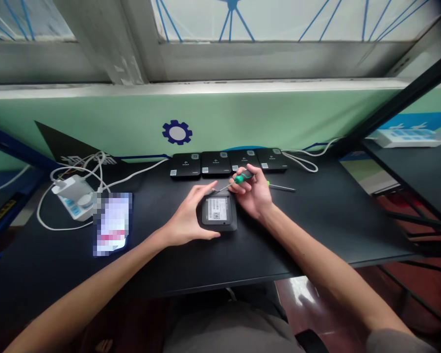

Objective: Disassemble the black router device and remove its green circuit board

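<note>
my left hand (185,216) spreads wide around a label-up box (218,210) on the table (161,269), firmness of grip unclear; my right hand (256,192) clasps a green screwdriver (240,179) near the box's far edge, apparently lining up, which calls for a steady tip.

The bare left hand (186,216) is forming a C, thumb (208,234) and fingers (200,192) parted; the bare right hand (253,192) is holding a curled pose; bare forearms (106,279) are slanting inward.

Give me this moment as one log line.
left hand: around black device, label up | right hand: holds green screwdriver | beyond: four black boxes
</note>
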Tool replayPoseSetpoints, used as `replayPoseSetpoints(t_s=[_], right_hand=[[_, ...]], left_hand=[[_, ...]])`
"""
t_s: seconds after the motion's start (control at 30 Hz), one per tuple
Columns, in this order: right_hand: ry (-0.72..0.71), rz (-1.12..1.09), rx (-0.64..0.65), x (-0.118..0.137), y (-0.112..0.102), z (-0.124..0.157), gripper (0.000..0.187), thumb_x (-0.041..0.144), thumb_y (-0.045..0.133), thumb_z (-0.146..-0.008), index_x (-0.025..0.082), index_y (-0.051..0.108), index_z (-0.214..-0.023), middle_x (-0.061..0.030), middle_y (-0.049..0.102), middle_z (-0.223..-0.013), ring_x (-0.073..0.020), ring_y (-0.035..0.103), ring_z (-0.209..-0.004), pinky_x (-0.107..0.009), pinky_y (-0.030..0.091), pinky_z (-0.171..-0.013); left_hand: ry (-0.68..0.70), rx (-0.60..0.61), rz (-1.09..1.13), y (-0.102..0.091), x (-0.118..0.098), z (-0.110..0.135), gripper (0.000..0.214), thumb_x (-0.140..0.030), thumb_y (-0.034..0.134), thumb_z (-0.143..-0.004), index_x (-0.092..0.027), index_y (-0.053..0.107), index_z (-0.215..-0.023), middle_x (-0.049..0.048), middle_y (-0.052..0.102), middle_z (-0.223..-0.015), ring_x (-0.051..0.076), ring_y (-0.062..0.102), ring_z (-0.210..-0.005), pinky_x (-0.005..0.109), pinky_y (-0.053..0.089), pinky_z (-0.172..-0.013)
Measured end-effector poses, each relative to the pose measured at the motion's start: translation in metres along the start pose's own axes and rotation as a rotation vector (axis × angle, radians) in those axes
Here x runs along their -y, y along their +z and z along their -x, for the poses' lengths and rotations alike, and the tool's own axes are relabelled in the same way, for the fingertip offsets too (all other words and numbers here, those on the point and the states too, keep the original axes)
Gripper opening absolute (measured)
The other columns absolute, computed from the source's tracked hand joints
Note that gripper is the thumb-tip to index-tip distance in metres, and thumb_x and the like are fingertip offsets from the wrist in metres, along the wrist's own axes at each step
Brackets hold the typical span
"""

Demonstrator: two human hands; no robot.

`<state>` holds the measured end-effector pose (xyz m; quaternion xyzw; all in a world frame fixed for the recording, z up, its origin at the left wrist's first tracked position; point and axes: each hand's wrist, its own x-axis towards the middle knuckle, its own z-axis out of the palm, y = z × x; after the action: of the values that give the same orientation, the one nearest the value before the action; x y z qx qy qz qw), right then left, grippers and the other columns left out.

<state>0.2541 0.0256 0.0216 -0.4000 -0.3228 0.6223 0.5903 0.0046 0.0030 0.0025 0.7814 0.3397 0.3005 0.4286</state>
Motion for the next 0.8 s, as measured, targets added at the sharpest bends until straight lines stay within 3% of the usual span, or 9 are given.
replayPoseSetpoints(t_s=[0.2,0.33,0.37,0.43,0.5,0.6,0.7,0.8], right_hand=[[-0.074,-0.042,-0.124,-0.008,0.016,0.01,0.037,0.066,0.069,-0.093,0.031,0.067,-0.082,0.0065,0.025,-0.057,-0.0212,0.039,-0.063,-0.038,0.044,-0.071],[-0.108,-0.058,-0.189,-0.007,0.022,0.017,0.034,0.062,0.063,-0.097,0.031,0.065,-0.083,0.0062,0.025,-0.057,-0.0206,0.038,-0.062,-0.037,0.042,-0.071],[-0.114,-0.06,-0.202,-0.008,0.023,0.019,0.034,0.06,0.062,-0.098,0.031,0.065,-0.083,0.0061,0.026,-0.057,-0.0204,0.038,-0.062,-0.037,0.041,-0.07],[-0.126,-0.061,-0.218,-0.008,0.026,0.023,0.032,0.059,0.061,-0.099,0.031,0.065,-0.083,0.0057,0.027,-0.058,-0.0204,0.038,-0.062,-0.036,0.041,-0.07],[-0.137,-0.055,-0.222,-0.01,0.031,0.028,0.032,0.057,0.06,-0.099,0.031,0.065,-0.082,0.0051,0.029,-0.058,-0.0204,0.038,-0.062,-0.036,0.041,-0.069],[-0.152,-0.041,-0.208,-0.011,0.036,0.035,0.032,0.052,0.057,-0.101,0.03,0.067,-0.08,0.0047,0.028,-0.058,-0.0199,0.038,-0.061,-0.035,0.041,-0.067],[-0.219,0.049,-0.172,-0.009,0.034,0.039,0.034,0.051,0.056,-0.103,0.03,0.069,-0.081,0.0046,0.03,-0.058,-0.019,0.04,-0.059,-0.034,0.042,-0.064],[-0.328,0.135,-0.165,0.002,0.024,0.037,0.031,0.052,0.066,-0.098,0.027,0.075,-0.082,0.0021,0.049,-0.068,-0.0141,0.037,-0.056,-0.031,0.035,-0.056]], left_hand=[[-0.23,-0.079,0.597,0.015,0.0,0.007,0.151,-0.031,0.111,-0.069,-0.037,0.018,-0.188,0.02,0.046,-0.182,0.043,0.053,-0.165,0.067,0.045,-0.137],[-0.395,-0.116,0.887,0.015,-0.008,0.007,0.156,-0.023,0.106,-0.073,-0.044,0.003,-0.187,0.0142,0.061,-0.173,0.037,0.064,-0.157,0.059,0.054,-0.131],[-0.44,-0.138,0.94,0.014,-0.01,0.006,0.147,-0.027,0.105,-0.077,-0.043,0.009,-0.187,0.0132,0.066,-0.167,0.036,0.07,-0.151,0.055,0.059,-0.126],[-0.528,-0.165,1.03,0.013,-0.013,0.006,0.109,-0.046,0.096,-0.09,-0.033,0.036,-0.181,0.0138,0.076,-0.153,0.035,0.079,-0.136,0.05,0.067,-0.114],[-0.596,-0.114,1.117,0.014,-0.015,0.007,0.077,-0.067,0.075,-0.103,-0.022,0.061,-0.164,0.0177,0.08,-0.141,0.037,0.082,-0.126,0.051,0.071,-0.102],[-0.631,0.034,1.248,0.017,-0.018,0.012,0.082,-0.082,0.05,-0.109,-0.017,0.07,-0.154,0.0224,0.081,-0.137,0.043,0.081,-0.126,0.057,0.071,-0.095],[-0.593,0.102,1.363,0.019,-0.021,0.018,0.082,-0.086,0.042,-0.111,-0.031,0.057,-0.171,0.0176,0.075,-0.154,0.045,0.076,-0.138,0.066,0.067,-0.102],[-0.517,0.119,1.499,0.016,-0.024,0.02,0.068,-0.078,0.033,-0.118,-0.052,0.035,-0.181,0.0084,0.061,-0.175,0.045,0.067,-0.152,0.076,0.057,-0.114]])
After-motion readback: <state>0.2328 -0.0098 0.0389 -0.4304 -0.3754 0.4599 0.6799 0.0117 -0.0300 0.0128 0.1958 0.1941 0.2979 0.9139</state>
